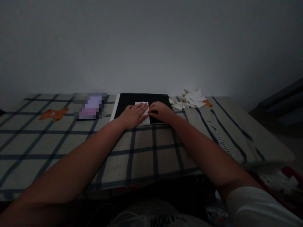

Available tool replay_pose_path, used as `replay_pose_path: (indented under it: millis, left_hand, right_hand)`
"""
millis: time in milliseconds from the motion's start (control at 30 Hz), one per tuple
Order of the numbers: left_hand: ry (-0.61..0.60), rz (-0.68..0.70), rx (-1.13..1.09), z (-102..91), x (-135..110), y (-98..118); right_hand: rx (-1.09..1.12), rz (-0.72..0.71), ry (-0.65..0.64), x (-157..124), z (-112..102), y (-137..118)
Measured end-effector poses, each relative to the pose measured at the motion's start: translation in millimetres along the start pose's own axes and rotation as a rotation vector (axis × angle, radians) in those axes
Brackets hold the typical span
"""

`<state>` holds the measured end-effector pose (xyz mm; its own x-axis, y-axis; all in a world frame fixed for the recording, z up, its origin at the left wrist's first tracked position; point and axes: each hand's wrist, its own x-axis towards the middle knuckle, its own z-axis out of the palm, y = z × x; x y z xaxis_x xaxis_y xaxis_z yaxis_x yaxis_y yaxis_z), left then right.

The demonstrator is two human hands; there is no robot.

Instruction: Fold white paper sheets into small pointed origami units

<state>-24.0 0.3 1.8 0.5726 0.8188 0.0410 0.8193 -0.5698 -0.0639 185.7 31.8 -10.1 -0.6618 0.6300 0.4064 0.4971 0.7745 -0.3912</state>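
A small white sheet of paper (146, 121) lies on a black board (127, 101) at the far side of the table. My left hand (134, 115) rests flat across the paper with its fingers stretched out. At the paper's right edge is my right hand (161, 111), its thumb and fingertips brought together there. Whether those fingertips pinch the paper or only touch it is hard to make out in the dim light. Part of the paper is hidden under my left hand.
A heap of folded white paper pieces (193, 98) sits right of the board. To the left lies a blurred phone-like object (91, 106). The checked tablecloth (142, 151) carries printed orange bears (54, 114). A grey wall (146, 47) stands behind the table.
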Motion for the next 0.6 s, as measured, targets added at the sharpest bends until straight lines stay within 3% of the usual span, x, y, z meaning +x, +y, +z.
replay_pose_path:
  millis: [600]
  left_hand:
    - [-0.056,-0.006,-0.031,1.9,3.2,-3.6]
  right_hand:
    - [0.039,-0.026,-0.085,-7.8,-7.2,-1.6]
